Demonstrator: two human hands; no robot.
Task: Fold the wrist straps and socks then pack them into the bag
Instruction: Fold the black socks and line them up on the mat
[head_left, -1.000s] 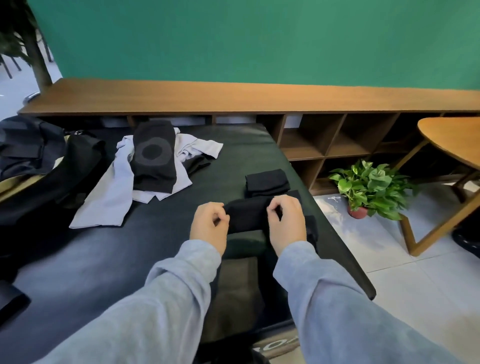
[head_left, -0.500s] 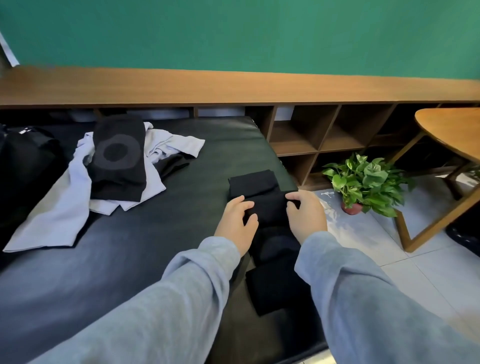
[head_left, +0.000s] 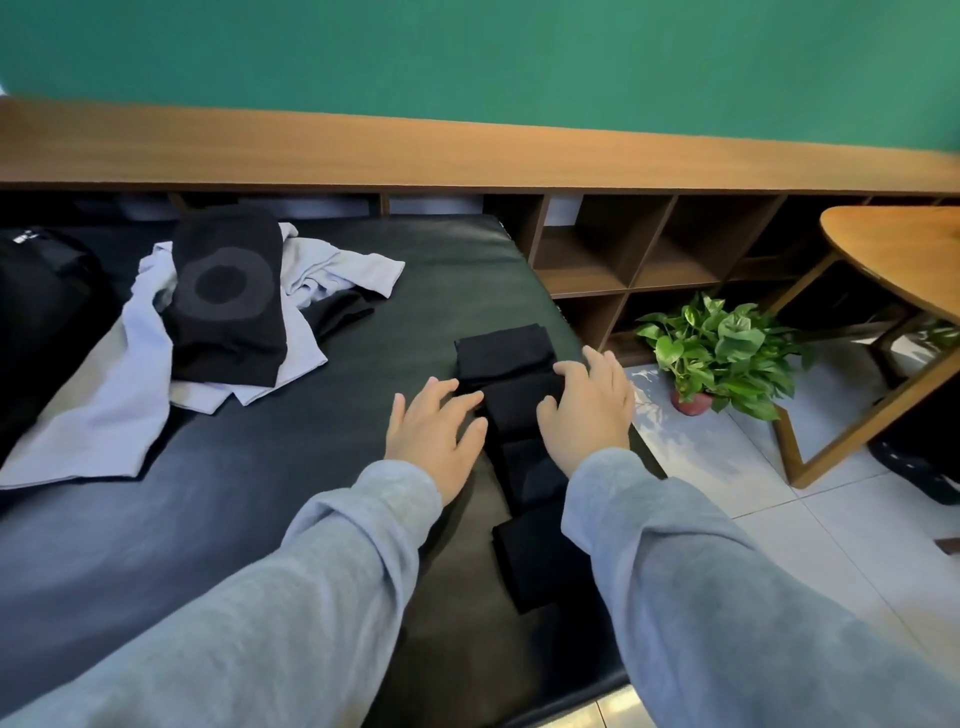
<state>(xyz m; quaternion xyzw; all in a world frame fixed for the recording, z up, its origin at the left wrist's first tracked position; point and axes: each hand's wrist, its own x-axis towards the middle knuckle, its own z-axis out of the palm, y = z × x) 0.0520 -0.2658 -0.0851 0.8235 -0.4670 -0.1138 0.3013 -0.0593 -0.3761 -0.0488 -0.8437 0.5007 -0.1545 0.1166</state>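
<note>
A bare stretch of the black counter (head_left: 156, 545) is left open on the near left. Passage farther back is blocked by the grey garment (head_left: 93, 415) and the black sleeve (head_left: 228, 291) lying on it; the right edge is lined by folded black pieces (head_left: 524, 400).

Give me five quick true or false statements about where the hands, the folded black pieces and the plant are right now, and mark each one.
1. Both hands lie with fingers spread, flat on or beside a folded black piece. True: the left hand and the right hand flank it.
2. The potted plant stands on the dark padded table. False: it stands on the tiled floor to the right of the table.
3. Another folded black piece lies just beyond the one between the hands. True.
4. The black pad with the ring pattern lies on a pale grey garment. True.
5. The right hand is lifting a folded piece into the air. False: nothing is raised off the table.
</note>
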